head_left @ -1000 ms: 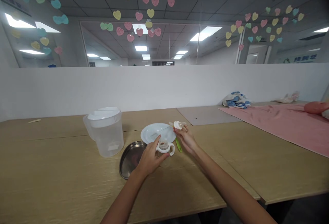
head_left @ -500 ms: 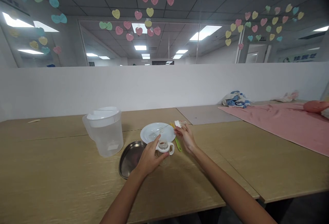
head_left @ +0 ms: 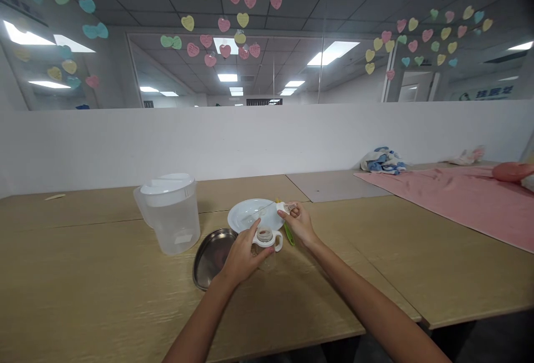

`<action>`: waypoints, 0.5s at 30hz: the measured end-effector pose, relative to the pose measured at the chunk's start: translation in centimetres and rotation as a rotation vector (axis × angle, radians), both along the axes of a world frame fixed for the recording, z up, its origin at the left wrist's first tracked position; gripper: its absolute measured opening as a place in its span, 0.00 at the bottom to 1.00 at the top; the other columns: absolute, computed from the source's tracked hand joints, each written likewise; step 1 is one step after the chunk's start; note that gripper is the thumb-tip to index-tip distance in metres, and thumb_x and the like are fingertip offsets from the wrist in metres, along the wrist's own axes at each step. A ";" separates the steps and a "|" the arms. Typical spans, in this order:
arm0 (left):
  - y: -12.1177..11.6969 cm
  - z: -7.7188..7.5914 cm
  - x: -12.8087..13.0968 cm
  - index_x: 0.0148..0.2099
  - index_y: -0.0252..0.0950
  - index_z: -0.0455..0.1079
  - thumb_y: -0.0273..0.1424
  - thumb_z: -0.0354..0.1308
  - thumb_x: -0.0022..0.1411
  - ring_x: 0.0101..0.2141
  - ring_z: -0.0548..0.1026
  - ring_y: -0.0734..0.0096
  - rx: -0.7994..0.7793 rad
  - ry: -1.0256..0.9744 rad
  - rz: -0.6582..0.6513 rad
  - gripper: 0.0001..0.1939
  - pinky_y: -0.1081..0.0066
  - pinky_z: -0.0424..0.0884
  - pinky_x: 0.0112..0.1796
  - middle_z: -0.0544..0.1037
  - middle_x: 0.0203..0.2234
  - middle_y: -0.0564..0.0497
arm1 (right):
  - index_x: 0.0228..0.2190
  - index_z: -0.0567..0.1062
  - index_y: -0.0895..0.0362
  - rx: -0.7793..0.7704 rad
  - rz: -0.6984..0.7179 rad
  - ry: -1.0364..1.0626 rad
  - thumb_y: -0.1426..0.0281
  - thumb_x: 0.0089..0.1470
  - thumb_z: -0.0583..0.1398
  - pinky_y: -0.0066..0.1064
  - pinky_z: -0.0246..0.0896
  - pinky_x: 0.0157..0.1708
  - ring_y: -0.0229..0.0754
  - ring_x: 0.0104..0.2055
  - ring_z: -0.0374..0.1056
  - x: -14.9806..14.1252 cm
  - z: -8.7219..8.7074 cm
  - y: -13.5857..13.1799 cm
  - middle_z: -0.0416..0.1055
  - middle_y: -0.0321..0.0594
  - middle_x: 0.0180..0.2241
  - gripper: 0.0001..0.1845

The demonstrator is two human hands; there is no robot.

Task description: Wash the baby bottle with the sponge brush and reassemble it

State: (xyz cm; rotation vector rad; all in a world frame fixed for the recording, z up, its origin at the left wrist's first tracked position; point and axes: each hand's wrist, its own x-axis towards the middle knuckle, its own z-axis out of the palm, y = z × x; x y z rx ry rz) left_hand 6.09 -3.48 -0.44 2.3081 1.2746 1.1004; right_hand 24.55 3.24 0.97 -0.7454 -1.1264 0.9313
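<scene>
In the head view my left hand (head_left: 245,254) is wrapped round a clear baby bottle (head_left: 267,263) standing on the table. The bottle has a white ring with a side handle (head_left: 278,239), and its mouth is uncovered. My right hand (head_left: 301,223) holds a white bottle cap (head_left: 282,207) with a clear part, tipped sideways, above and to the right of the bottle. Behind the hands lies a white plate (head_left: 238,214) with something clear and thin on it. A yellow-green handle (head_left: 289,234) shows between the plate and my right hand, partly hidden.
Left of the bottle lies a steel tray (head_left: 208,260). Behind that stands a lidded plastic pitcher (head_left: 177,224). A pink cloth (head_left: 454,196) covers the right side, with a blue-white bundled cloth (head_left: 382,161) by the wall. The table's front edge is close to my arms.
My right hand has turned the cap from roughly upright to sideways and moved it slightly left and down. The left hand and bottle have stayed in place.
</scene>
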 end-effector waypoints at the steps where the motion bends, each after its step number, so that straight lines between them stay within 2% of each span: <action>1: 0.0 0.0 0.0 0.62 0.37 0.49 0.48 0.51 0.56 0.55 0.61 0.58 0.001 -0.002 0.001 0.37 0.60 0.58 0.52 0.63 0.55 0.43 | 0.28 0.65 0.56 0.004 -0.005 -0.007 0.63 0.29 0.69 0.32 0.63 0.37 0.40 0.34 0.68 0.0 0.0 -0.1 0.71 0.37 0.29 0.24; 10: -0.2 0.2 0.0 0.62 0.37 0.49 0.48 0.52 0.55 0.55 0.61 0.58 -0.020 -0.004 0.010 0.37 0.60 0.58 0.53 0.64 0.55 0.43 | 0.27 0.63 0.56 0.072 -0.015 -0.067 0.65 0.30 0.69 0.28 0.61 0.30 0.37 0.29 0.65 0.3 -0.7 0.5 0.68 0.34 0.26 0.23; 15: 0.0 -0.1 -0.1 0.63 0.38 0.48 0.48 0.52 0.55 0.55 0.60 0.58 -0.016 -0.007 0.002 0.37 0.60 0.56 0.53 0.63 0.55 0.43 | 0.23 0.61 0.56 0.094 -0.135 -0.137 0.63 0.31 0.67 0.25 0.57 0.26 0.35 0.25 0.61 0.5 -0.8 0.7 0.64 0.31 0.23 0.21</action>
